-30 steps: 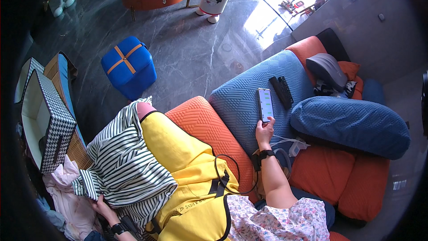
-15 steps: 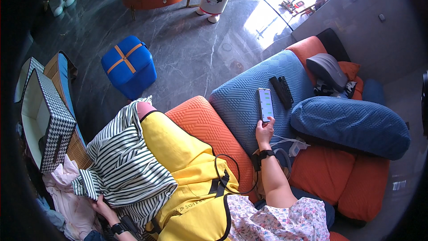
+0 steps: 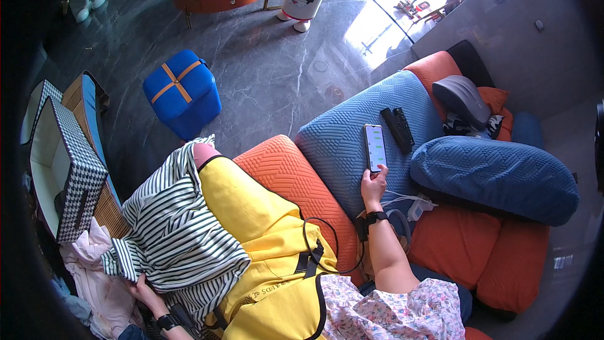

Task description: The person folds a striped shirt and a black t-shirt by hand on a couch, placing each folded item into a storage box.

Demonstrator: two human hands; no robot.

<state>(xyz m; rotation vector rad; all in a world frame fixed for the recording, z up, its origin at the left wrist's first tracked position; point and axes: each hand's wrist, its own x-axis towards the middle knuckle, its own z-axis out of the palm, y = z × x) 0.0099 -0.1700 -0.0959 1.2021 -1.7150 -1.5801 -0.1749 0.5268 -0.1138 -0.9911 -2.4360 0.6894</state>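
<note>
My right hand [image 3: 374, 184] is closed on the lower end of a smartphone [image 3: 375, 147], whose lit screen faces up over the blue sofa seat. A black and white striped shirt [image 3: 182, 214] lies across my lap, on top of a yellow apron [image 3: 251, 201]. At the lower left, my left hand [image 3: 145, 294] grips the edge of this shirt near its cuff; some of its fingers are hidden by the cloth. Pale pink clothing [image 3: 94, 277] lies heaped just left of that hand. Both wrists wear black bands, and a black cable loops over the apron toward the right wrist.
Black remote controls [image 3: 397, 130] lie beside the phone on the blue sofa seat [image 3: 340, 126]. A white power strip [image 3: 418, 208] and a blue bolster [image 3: 491, 176] are at right. Houndstooth boxes [image 3: 75, 176] stand at left; a blue stool [image 3: 182, 97] stands on the floor.
</note>
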